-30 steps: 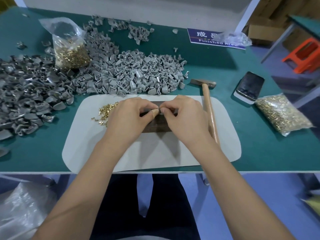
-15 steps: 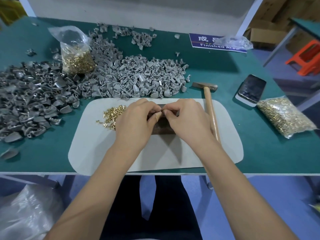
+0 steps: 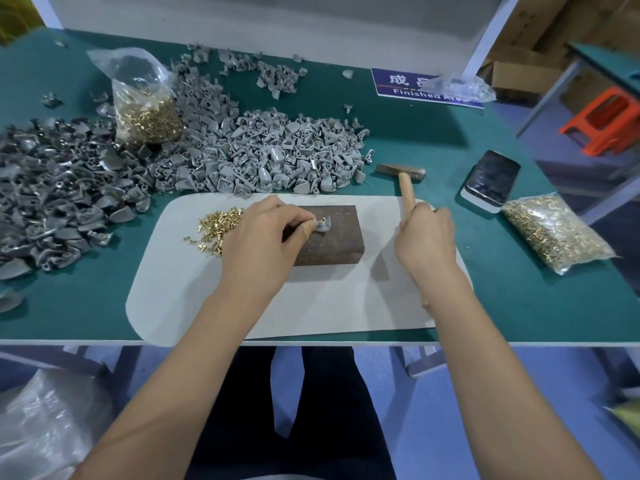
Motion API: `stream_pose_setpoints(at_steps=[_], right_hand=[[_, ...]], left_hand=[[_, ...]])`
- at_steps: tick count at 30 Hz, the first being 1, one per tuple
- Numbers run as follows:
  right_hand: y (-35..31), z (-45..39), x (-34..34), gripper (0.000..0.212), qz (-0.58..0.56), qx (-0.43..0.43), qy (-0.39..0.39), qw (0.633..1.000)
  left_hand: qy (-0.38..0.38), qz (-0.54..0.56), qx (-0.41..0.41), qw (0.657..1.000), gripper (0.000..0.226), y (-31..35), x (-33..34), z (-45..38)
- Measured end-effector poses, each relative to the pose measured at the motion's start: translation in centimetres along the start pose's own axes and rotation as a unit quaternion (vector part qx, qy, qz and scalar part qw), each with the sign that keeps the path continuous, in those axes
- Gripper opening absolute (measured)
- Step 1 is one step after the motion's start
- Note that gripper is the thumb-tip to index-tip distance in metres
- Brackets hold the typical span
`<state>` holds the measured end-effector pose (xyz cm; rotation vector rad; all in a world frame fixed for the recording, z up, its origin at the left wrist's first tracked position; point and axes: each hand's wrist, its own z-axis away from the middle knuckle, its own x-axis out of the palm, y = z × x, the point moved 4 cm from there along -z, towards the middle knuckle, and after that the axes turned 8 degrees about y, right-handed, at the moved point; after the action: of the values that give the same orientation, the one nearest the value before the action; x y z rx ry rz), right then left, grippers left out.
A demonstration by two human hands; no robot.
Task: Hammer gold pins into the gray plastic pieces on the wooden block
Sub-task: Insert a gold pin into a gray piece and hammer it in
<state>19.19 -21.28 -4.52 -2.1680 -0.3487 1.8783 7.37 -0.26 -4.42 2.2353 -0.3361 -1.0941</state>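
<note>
Left hand (image 3: 263,237) pinches a gray plastic piece (image 3: 325,226) with a gold pin (image 3: 322,221) on the wooden block (image 3: 329,242) mid-desk; right hand (image 3: 427,240) curls round the hammer (image 3: 407,192) handle – pin bags (image 3: 149,109) far-left and right edge

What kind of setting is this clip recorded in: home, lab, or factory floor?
Most likely a small factory assembly bench. Bulk heaps of gray plastic pieces cover the green table, bags of gold pins lie beside them, and a blue sign reads "Finished Area". Cardboard boxes stand behind.
</note>
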Motion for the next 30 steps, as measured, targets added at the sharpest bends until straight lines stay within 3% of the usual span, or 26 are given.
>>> stream_pose_setpoints(at_steps=[3, 5, 7, 9, 12, 15, 17, 21, 25, 28, 30], right_hand=[[0.1, 0.0, -2.0, 0.022, -0.054, -0.035, -0.026, 0.998], [0.1, 1.2, -3.9, 0.023, -0.165, -0.068, 0.0, 0.984], [-0.1, 3.3, -5.8, 0.02, -0.357, -0.058, -0.001, 0.932], [-0.7, 5.3, -7.3, 0.018, -0.48, -0.068, -0.056, 0.873], [-1.5, 6.3, -8.1, 0.022, -0.45, -0.149, -0.114, 0.873], [-1.7, 5.8, -7.4, 0.034, -0.353, -0.16, -0.106, 0.916], [-2.0, 5.7, -6.8, 0.03, -0.28, -0.178, -0.091, 0.939], [-2.5, 6.2, -6.7, 0.02, -0.305, -0.22, -0.03, 0.926], [-2.8, 5.8, -5.9, 0.006, -0.266, -0.189, -0.05, 0.944], [-3.0, 5.7, -7.1, 0.024, -0.263, -0.192, 0.01, 0.945], [-3.6, 6.0, -8.2, 0.023, -0.289, -0.224, 0.069, 0.928]], left_hand=[[-0.006, 0.0, 0.001, 1.0, 0.011, -0.2, 0.1, 0.0], [-0.009, 0.004, -0.004, 1.0, 0.009, -0.4, 0.1, -0.2], [-0.011, 0.01, -0.011, 1.0, 0.008, -0.6, 0.3, -0.4], [-0.017, 0.018, -0.008, 1.0, 0.015, -0.6, 0.3, -0.6], [-0.018, 0.012, 0.011, 1.0, 0.011, -0.4, 0.1, -0.6], [-0.022, 0.005, 0.016, 1.0, 0.008, -0.4, 0.1, -0.7], [-0.022, 0.006, 0.012, 1.0, 0.009, -0.5, 0.2, -0.8], [-0.021, 0.008, 0.009, 1.0, 0.007, -0.5, 0.3, -0.7], [-0.027, 0.002, -0.003, 1.0, 0.006, -0.6, 0.2, -0.9], [-0.035, 0.002, -0.006, 0.999, 0.009, -0.5, 0.3, -0.9], [-0.033, 0.001, -0.01, 0.999, 0.009, -0.6, 0.4, -0.8]])
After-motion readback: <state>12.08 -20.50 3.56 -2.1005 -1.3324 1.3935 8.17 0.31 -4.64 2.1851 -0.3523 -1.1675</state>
